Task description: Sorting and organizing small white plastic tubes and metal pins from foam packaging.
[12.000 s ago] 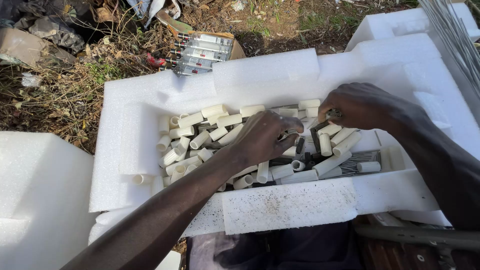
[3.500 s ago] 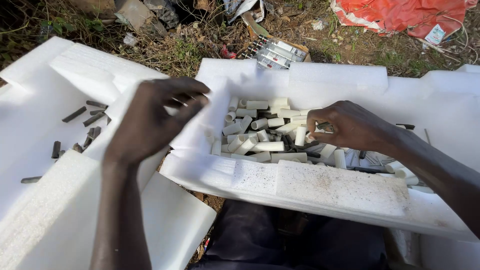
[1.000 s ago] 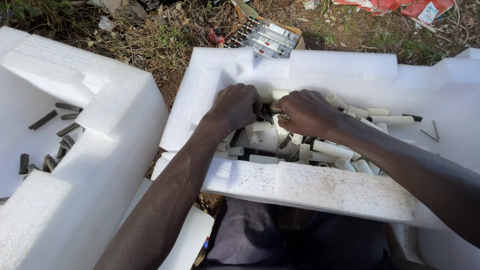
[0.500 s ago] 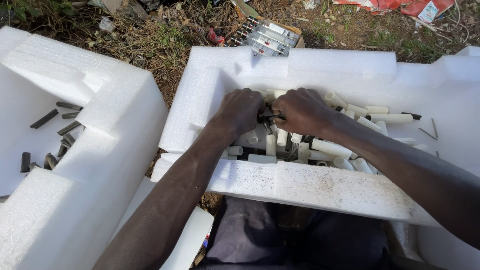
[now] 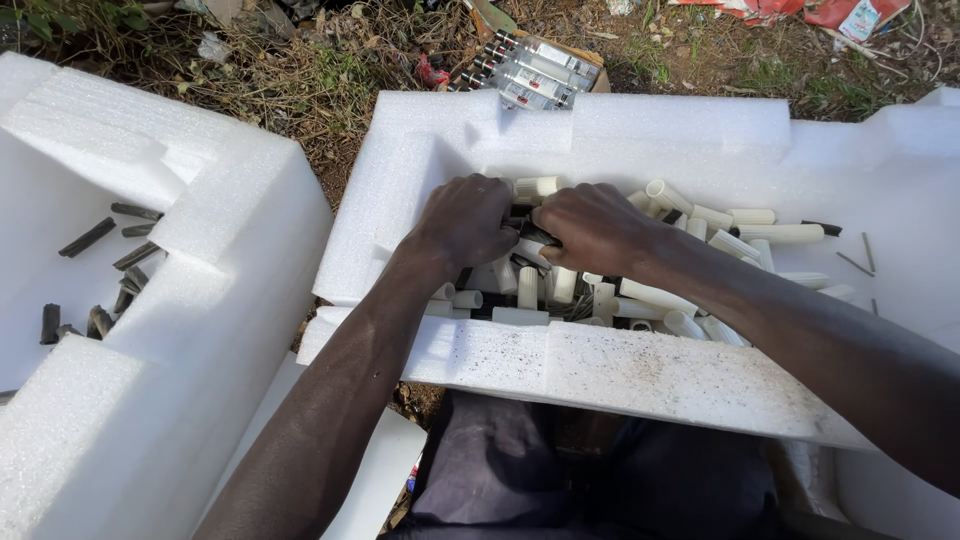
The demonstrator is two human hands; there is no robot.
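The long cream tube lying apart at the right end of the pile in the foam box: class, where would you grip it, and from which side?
Probably grip the long cream tube around its middle, coming down from above. It lies flat and crosswise on top of the other tubes, with its upper side bare. The foam box wall stands close behind it, so a level approach from there looks blocked.

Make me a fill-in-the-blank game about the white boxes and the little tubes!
1. Both hands, the left hand and the right hand, are inside the ____ foam box.
2. The tubes in that box are mostly ____ in colour.
3. The left foam box holds a few ____ pieces.
4. The ground behind the boxes is covered with dry ____.

Missing words: right; white; dark; grass
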